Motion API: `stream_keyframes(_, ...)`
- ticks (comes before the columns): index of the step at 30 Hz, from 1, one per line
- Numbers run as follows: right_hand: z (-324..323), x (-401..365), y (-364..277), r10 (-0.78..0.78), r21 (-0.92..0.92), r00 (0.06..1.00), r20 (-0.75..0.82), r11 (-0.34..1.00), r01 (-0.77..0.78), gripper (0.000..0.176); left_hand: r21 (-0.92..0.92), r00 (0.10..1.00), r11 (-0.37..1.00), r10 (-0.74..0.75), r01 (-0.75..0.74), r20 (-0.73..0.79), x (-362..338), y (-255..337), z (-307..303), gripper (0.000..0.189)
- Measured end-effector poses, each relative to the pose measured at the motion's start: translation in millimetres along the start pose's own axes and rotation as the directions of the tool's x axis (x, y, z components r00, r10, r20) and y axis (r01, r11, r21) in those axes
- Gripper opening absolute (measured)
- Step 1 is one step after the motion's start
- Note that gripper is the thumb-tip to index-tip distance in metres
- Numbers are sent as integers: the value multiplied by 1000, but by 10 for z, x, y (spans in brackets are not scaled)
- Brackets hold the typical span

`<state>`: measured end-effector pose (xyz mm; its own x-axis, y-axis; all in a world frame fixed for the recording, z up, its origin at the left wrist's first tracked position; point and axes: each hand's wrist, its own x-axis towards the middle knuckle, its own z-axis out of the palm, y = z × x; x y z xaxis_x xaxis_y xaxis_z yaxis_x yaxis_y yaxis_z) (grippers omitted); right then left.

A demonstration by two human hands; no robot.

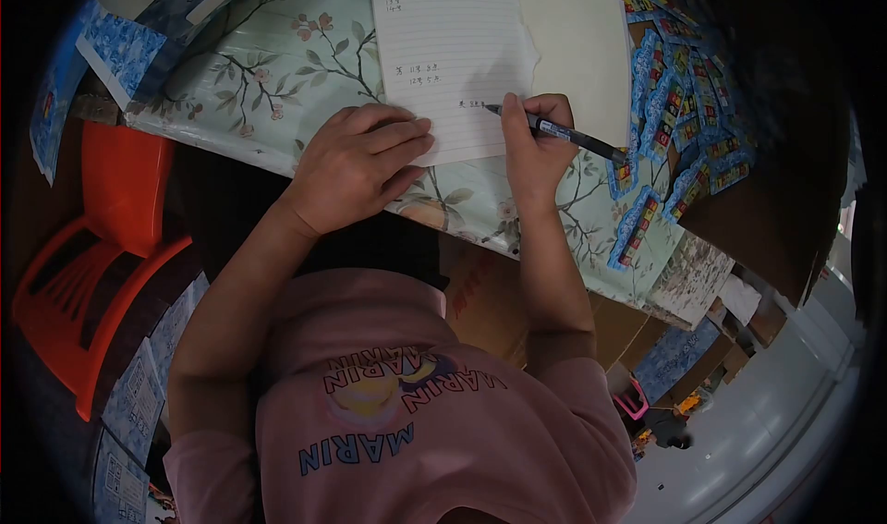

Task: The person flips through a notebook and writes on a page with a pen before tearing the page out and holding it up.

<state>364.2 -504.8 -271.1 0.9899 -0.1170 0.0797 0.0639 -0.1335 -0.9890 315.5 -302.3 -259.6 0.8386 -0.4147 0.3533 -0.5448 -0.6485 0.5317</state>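
An open notebook (453, 39) lies on the table, with lines of handwriting on its ruled left page and a blank cream right side. My right hand (539, 159) is closed around a dark pen (591, 142), whose tip meets the page at the end of a short written line near the bottom. At the notebook's lower left edge rests my left hand (356, 168), palm down with fingers loosely bent and apart, holding nothing. Its fingertips touch the page's edge.
A flowered cloth (259, 90) covers the table. Many small blue packets (679, 108) are heaped to the right, beside a brown cardboard box (758, 210). An orange chair (120, 237) stands at left, near blue printed cartons (134, 395).
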Motion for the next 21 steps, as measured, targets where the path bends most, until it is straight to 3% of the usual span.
stream_keyframes(21,0,-2,16,-19,-33,1000,13,999,19,21,-7,1000,1000,10,-10,-3,2,-8,2,31)
